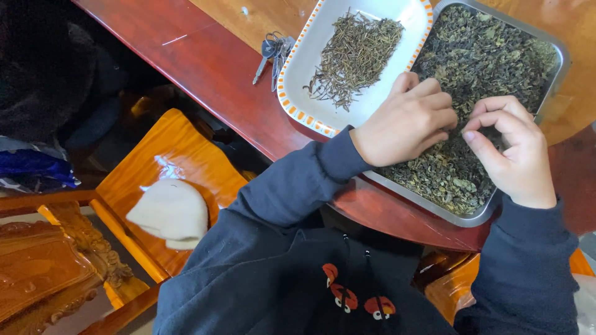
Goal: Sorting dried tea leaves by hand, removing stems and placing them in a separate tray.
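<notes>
A metal tray (562, 53) full of dark green dried tea leaves (484, 56) sits on a reddish wooden table (211, 62). My left hand (406, 121) rests on the leaves with its fingers curled down into them. Close beside it my right hand (512, 149) has fingers bent and pinched over the leaves. Whether either hand holds any leaves is hidden by the fingers. Left of the metal tray, a white rectangular plate with an orange dashed rim (298, 93) carries a small heap of thin brownish stems (354, 56).
A bunch of keys (273, 53) lies on the table left of the white plate. Below the table edge stands a glossy orange wooden chair (167, 155) with a cream knitted cap (171, 211) on its seat. Carved wooden furniture (49, 260) is at the lower left.
</notes>
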